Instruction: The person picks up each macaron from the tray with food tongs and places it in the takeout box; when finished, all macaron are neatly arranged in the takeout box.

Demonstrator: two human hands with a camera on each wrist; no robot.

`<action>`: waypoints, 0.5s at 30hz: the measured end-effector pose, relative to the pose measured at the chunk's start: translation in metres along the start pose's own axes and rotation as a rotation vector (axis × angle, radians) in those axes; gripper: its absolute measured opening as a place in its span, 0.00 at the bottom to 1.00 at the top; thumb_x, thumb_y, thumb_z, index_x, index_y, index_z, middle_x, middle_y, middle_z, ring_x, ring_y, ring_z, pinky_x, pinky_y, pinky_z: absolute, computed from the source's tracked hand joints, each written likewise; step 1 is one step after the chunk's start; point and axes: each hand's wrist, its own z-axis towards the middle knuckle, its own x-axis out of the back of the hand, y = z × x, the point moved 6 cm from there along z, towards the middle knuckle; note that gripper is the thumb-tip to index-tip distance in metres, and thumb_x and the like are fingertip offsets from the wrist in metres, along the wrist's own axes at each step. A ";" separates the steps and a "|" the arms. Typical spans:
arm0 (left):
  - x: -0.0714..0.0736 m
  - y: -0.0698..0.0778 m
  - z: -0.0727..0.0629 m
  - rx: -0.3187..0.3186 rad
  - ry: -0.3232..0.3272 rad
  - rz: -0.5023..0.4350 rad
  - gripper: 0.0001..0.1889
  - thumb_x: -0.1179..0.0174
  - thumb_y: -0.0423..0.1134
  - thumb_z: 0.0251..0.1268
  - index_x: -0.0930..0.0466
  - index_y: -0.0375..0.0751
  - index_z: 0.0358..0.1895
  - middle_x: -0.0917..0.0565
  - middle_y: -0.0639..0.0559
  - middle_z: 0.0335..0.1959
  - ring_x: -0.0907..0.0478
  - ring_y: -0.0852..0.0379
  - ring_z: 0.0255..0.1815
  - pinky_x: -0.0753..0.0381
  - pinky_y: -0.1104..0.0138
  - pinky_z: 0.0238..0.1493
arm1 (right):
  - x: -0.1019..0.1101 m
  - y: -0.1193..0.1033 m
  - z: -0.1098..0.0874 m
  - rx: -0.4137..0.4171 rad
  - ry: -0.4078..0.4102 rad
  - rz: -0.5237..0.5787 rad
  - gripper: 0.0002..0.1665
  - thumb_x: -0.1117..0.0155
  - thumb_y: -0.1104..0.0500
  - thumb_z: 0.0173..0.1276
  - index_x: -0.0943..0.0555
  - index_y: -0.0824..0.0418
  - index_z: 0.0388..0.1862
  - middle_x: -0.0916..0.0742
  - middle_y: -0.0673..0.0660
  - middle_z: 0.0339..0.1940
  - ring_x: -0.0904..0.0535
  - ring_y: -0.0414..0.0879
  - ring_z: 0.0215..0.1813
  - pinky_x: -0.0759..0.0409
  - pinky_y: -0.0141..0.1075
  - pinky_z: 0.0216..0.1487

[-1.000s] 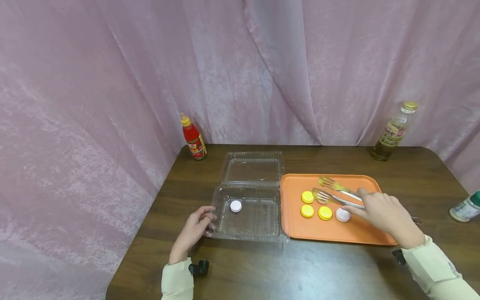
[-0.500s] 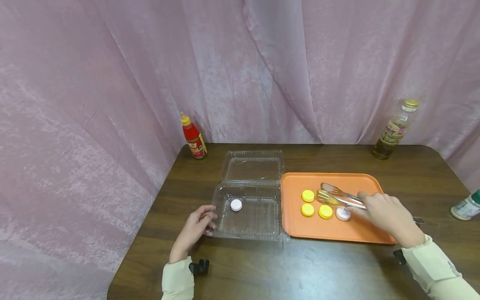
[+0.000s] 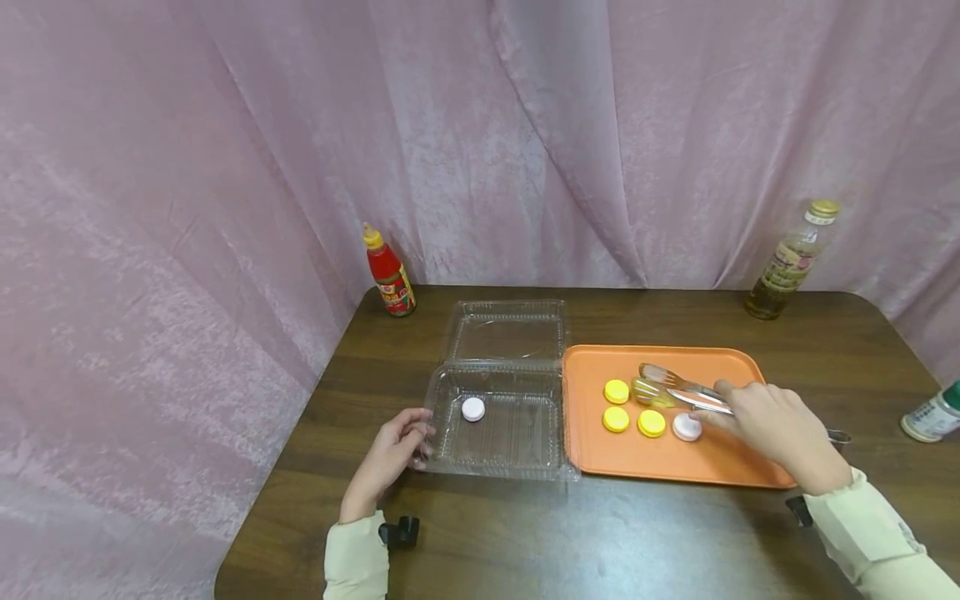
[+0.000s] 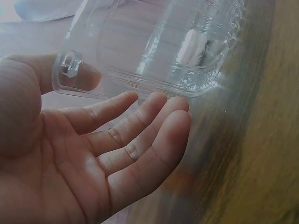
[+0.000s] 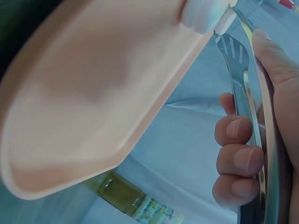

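My left hand is at the left rim of a clear plastic clamshell container; in the left wrist view the thumb lies on one side of the rim and the fingers on the other. One white macaron sits inside the container. Over an orange tray, my right hand grips metal tongs. The right wrist view has a pale macaron between the slotted tips, largely hidden from the head view. Several yellow macarons and a white macaron lie beside the tongs.
The container's lid lies folded back behind its base, which sits against the tray's left edge. A red sauce bottle stands back left, an oil bottle back right. A green-capped jar is at far right. Pink curtains hang behind the table.
The tong tips have come down and closer together around the pale macaron in the back row, covering it in the head view. The left hand and the container have stayed put.
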 end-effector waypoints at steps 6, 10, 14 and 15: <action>0.001 -0.001 0.000 0.001 -0.005 0.002 0.19 0.52 0.25 0.73 0.31 0.22 0.64 0.20 0.29 0.49 0.22 0.52 0.34 0.17 0.69 0.28 | 0.009 -0.007 0.007 0.011 0.011 -0.003 0.27 0.26 0.38 0.58 0.24 0.59 0.31 0.29 0.48 0.13 0.32 0.47 0.14 0.34 0.45 0.12; 0.000 -0.002 0.002 -0.010 -0.010 -0.004 0.19 0.53 0.25 0.73 0.32 0.21 0.63 0.21 0.27 0.49 0.22 0.52 0.34 0.18 0.69 0.28 | 0.017 -0.013 0.011 0.031 0.039 -0.001 0.26 0.25 0.39 0.57 0.26 0.57 0.29 0.33 0.46 0.12 0.37 0.44 0.13 0.38 0.39 0.11; 0.000 -0.001 0.002 -0.020 -0.014 -0.001 0.18 0.53 0.25 0.73 0.32 0.21 0.63 0.20 0.27 0.49 0.21 0.51 0.34 0.17 0.69 0.28 | 0.024 -0.021 0.016 0.051 0.062 -0.003 0.26 0.25 0.38 0.57 0.25 0.56 0.29 0.34 0.44 0.12 0.39 0.42 0.15 0.41 0.36 0.12; -0.001 -0.001 0.002 -0.022 -0.014 0.001 0.18 0.53 0.24 0.73 0.32 0.21 0.63 0.20 0.27 0.48 0.21 0.51 0.34 0.17 0.69 0.28 | 0.026 -0.022 0.017 0.054 0.067 -0.004 0.26 0.26 0.37 0.57 0.25 0.56 0.29 0.34 0.44 0.12 0.40 0.41 0.15 0.42 0.36 0.12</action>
